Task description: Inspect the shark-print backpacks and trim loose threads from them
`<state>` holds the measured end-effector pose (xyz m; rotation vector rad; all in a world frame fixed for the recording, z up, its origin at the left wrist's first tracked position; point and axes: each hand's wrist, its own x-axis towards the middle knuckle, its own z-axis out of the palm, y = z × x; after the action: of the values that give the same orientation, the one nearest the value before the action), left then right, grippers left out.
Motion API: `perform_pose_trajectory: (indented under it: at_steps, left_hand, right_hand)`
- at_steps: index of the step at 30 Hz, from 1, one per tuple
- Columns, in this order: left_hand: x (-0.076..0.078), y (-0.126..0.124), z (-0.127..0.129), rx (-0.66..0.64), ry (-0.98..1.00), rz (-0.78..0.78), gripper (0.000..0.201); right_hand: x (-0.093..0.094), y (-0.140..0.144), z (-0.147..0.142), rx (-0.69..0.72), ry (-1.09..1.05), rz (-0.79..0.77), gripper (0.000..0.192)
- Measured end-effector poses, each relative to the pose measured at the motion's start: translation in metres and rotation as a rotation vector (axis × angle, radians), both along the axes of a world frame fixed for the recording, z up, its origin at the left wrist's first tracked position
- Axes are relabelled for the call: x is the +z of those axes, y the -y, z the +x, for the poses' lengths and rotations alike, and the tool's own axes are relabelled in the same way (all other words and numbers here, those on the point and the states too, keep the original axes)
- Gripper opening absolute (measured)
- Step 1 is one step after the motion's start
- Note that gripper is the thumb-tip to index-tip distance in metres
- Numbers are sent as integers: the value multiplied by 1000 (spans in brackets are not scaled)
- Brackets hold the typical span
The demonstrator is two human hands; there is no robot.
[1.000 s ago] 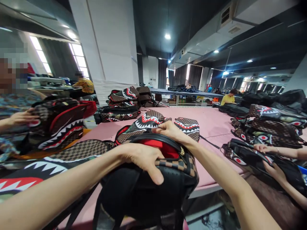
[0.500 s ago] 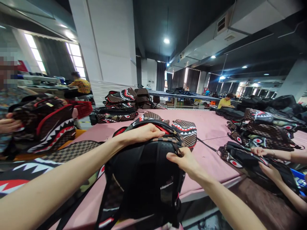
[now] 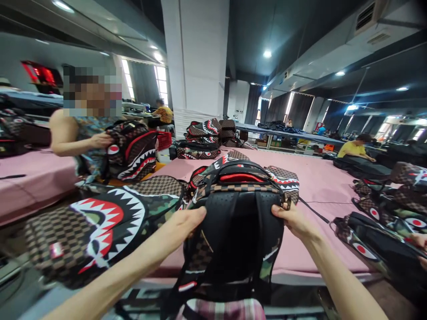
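A backpack (image 3: 238,231) with a black padded back, checkered and camouflage sides and a red-lined top opening stands upright in front of me at the pink table's edge. My left hand (image 3: 191,218) grips its upper left side, thumb on the black back panel. On the upper right side, my right hand (image 3: 292,218) holds it beside the zipper, thumb on the panel and fingers hidden behind. Left of it lies a checkered backpack (image 3: 110,222) with a shark-mouth print, which my left hand does not touch.
Stacked shark-print backpacks (image 3: 203,135) stand at the back by a white pillar (image 3: 196,66). A co-worker (image 3: 83,133) at left holds another backpack (image 3: 138,151). More backpacks (image 3: 363,240) lie on the right of the pink table (image 3: 320,186), near another person's hand (image 3: 420,242).
My left hand has moved from the top opening down to the bag's left side. My right hand has shifted slightly along the right edge. The view has turned left, showing more of the co-worker.
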<state>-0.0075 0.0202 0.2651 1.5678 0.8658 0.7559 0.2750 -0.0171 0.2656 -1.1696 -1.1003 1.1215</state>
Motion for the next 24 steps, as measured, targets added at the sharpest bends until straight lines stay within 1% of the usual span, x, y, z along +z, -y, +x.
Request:
perform_pose_trajectory:
  at_steps: [2,3,4,6,8,11,13,15,16,18,19,21,22,23,24]
  left_hand:
    - [-3,9,26,-110,206,-243,46]
    - [-4,13,39,-156,302,-337,47]
    - [-5,15,50,-191,382,-389,47]
    - [-8,17,64,-236,459,-390,48]
    - [-12,15,68,-236,441,-330,49]
    - [-16,14,60,-178,373,-245,50]
    - [-13,21,47,-173,350,-243,49]
    - [-2,35,33,-215,363,-288,45]
    - [7,44,27,-248,386,-314,43]
    - [31,59,19,-294,456,-331,35]
    - [43,63,18,-290,483,-318,31]
    - [64,60,22,-217,499,-294,29]
    - [69,52,26,-165,495,-299,33]
    - [70,41,33,-117,490,-321,36]
    - [65,27,40,-80,484,-360,38]
  right_hand:
    - [0,2,2,7,30,-9,44]
    - [-1,3,4,-3,43,-22,43]
    - [-1,4,7,-22,56,-30,43]
    - [-4,7,10,-62,90,-31,42]
    - [-7,8,10,-74,135,0,41]
    - [-13,12,4,-66,210,75,39]
    - [-15,22,-4,-80,237,120,38]
    - [-12,39,-12,-99,212,149,39]
    - [-8,50,-16,-107,183,162,40]
    - [5,67,-21,-143,119,198,41]
    - [12,72,-23,-176,93,219,40]
    - [24,69,-26,-255,54,259,37]
    - [26,61,-27,-286,36,260,36]
    - [24,50,-27,-306,17,246,35]
    - [17,36,-27,-309,-2,217,35]
